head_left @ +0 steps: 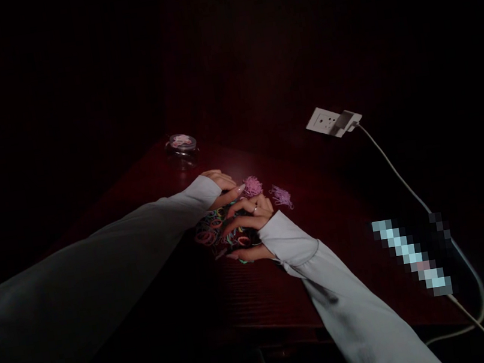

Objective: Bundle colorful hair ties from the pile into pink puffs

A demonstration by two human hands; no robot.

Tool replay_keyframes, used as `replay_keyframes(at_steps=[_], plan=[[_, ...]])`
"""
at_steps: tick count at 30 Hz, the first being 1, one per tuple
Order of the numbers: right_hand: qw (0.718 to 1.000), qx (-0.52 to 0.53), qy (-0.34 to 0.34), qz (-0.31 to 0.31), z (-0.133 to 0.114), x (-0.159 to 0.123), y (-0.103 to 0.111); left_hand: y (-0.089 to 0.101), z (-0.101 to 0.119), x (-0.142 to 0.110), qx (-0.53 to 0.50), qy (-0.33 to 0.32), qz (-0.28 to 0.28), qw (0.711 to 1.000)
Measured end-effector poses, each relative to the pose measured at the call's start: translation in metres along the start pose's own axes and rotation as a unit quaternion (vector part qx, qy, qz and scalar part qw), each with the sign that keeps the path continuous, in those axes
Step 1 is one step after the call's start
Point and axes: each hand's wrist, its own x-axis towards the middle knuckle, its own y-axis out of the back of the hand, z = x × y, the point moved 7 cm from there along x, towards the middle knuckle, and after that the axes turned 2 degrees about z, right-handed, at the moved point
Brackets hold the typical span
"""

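Observation:
A loose heap of small multicoloured hair ties [207,235] lies on the dark red table, partly hidden beneath my hands. My right hand [254,216] is over this heap with its fingers apart and its thumb low at the near side; a ring is on one finger. Just beyond it, my left hand [223,188] reaches across the far side of the heap, fingers stretched out. Its thumb tip is at the edge of a pink bunch of hair ties [252,186]. A separate purple bunch of hair ties [281,197] rests to the right.
A clear round jar [183,151] with a patterned lid stands at the back left. On the right, a white socket [324,122] holds a charger [348,122] with a white cable [398,173]. A blurred-out bright device [410,256] lies at the right. The surroundings are very dark.

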Motion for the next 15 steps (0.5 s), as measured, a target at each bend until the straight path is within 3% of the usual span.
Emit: replay_keyframes(at_steps=[7, 15], plan=[[1.0, -0.01, 0.011, 0.001, 0.0017, 0.0002, -0.0045, -0.0004, -0.001, -0.0017, 0.001, -0.014, 0.011, 1.0], [0.999, 0.008, 0.031, 0.02, 0.0062, 0.0012, -0.006, -0.0003, 0.0008, -0.001, 0.012, -0.009, -0.014, 1.0]])
